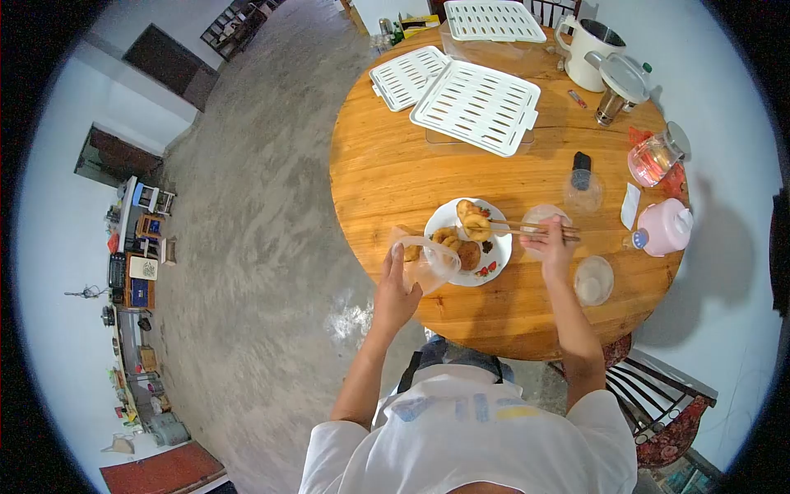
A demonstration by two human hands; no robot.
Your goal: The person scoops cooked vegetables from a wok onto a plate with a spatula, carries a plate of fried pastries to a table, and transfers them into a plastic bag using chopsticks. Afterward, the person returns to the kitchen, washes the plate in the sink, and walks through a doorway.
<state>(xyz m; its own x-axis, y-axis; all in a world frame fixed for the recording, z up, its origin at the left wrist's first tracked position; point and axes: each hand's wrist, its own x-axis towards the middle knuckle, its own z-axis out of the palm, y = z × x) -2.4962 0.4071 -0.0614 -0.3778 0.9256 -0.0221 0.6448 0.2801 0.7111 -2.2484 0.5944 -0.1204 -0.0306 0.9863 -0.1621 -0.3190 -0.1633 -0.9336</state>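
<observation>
My left hand [397,295] grips a clear plastic container [429,265], tilted with its open rim over the near left side of a white plate [440,219]. A piece of food seems to be inside it. In my right hand [553,245] is a pair of chopsticks [522,224], their tips at a golden ring-shaped fried snack [476,227] above the plate. On the plate lie more fried pieces [446,237], a round brown cake [468,255] and a small dark clump [487,246]. Red printed decoration shows on the plate's right side.
White slotted trays [477,107] lie at the table's far side. A white jug [586,53], a lidded pitcher [623,78], a glass jar [658,155] and a pink bottle [665,226] line the right edge. A clear bowl [593,281] sits right of my forearm. A chair [658,403] stands near right.
</observation>
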